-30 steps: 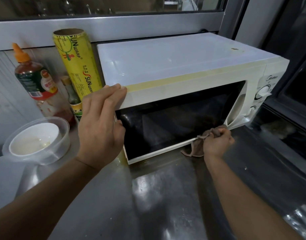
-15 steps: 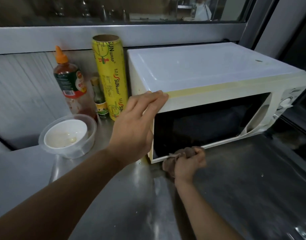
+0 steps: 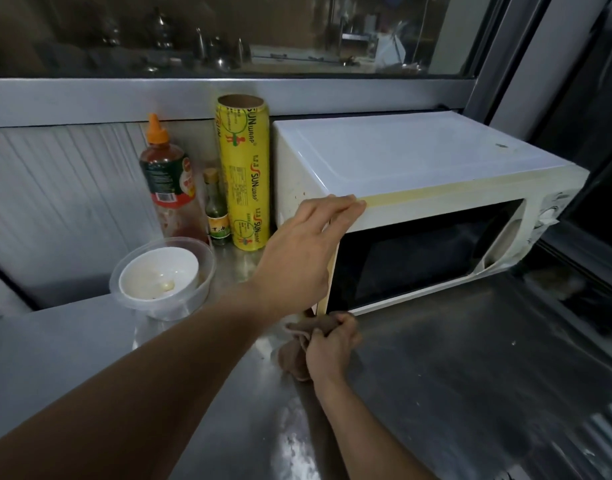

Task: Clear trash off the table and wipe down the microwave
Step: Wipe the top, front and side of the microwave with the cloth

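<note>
A boxy white microwave (image 3: 419, 161) with a yellowed front frame and dark glass door sits at two o'clock on the scuffed, reflective stainless-steel counter (image 3: 453, 368). The left hand (image 3: 308, 251) lies flat-fingered, fingers pressed together, on its top front-left corner. The right hand (image 3: 332, 344) clutches a crumpled brown cloth (image 3: 299, 344) at the door's lower-left corner, touching the counter. At ten o'clock stand a yellow cling-wrap roll (image 3: 244, 174), an orange-capped sauce bottle (image 3: 169, 181) and a clear plastic tub holding a white bowl (image 3: 162, 275), below a dark window.
</note>
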### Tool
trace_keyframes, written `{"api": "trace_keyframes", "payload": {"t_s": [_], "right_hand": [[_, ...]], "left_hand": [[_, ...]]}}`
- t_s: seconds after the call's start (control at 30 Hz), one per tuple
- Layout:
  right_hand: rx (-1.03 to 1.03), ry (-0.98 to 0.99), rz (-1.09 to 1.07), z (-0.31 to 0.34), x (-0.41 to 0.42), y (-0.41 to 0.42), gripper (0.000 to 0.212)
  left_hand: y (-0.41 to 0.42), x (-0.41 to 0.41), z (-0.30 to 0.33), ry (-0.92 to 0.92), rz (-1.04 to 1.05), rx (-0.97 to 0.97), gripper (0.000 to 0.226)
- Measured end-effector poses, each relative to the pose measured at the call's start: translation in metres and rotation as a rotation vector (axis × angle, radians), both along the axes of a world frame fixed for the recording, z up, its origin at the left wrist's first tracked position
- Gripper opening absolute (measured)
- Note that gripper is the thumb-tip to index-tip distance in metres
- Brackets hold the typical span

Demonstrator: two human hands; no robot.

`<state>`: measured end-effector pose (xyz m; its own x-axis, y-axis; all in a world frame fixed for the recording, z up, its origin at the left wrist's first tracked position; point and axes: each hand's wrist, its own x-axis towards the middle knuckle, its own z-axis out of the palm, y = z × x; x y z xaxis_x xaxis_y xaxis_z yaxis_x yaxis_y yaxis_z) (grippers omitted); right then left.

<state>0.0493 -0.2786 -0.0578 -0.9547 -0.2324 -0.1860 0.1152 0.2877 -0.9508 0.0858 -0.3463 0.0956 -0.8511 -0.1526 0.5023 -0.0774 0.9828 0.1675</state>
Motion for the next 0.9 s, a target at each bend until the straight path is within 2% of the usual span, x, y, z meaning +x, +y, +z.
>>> {"api": "trace_keyframes", "payload": {"t_s": [0.13,0.27,0.43,0.63,0.9], "right_hand": [[0.027,0.082,0.082,0.020,0.003,0.023,0.040],[0.021,0.280,0.184,0.051,0.010,0.049,0.046],[0.079,0.452,0.294,0.087,0.025,0.080,0.044],[0.095,0.554,0.376,0.121,0.056,0.123,0.042],[0.159,0.592,0.396,0.161,0.083,0.157,0.044]], "left_hand": [[-0.001,0.008,0.008,-0.083,-0.018,0.032,0.091],[0.004,0.029,0.009,-0.129,0.000,0.065,0.092],[0.014,0.078,0.014,-0.158,0.160,0.136,0.088],[0.042,0.156,0.029,-0.253,0.329,0.257,0.083],[0.073,0.231,0.043,-0.343,0.391,0.289,0.079]]}}
